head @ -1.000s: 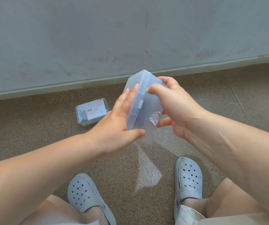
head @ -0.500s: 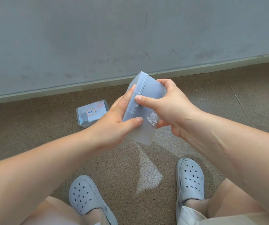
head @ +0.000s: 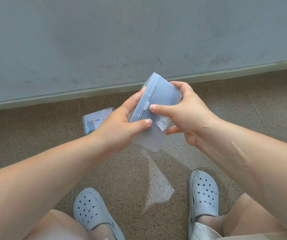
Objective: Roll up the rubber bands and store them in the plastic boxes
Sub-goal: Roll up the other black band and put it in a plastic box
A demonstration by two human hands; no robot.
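Note:
A frosted translucent plastic box is held in the air between both hands, tilted, its lid closed and its small latch facing me. My left hand grips its left side, thumb laid across the front. My right hand grips the right side, with the thumb tip pressing beside the latch. A scrap of clear tape residue sticks to the box front. No rubber band shows through the frosted wall.
A second clear plastic box with a red-framed label lies on the speckled floor behind my left hand, near the grey wall's skirting. My two grey clogs stand on the floor below.
The lid, slightly ajar a second ago, is now closed. Both hands shifted their grip on the box, and my right thumb moved to the latch.

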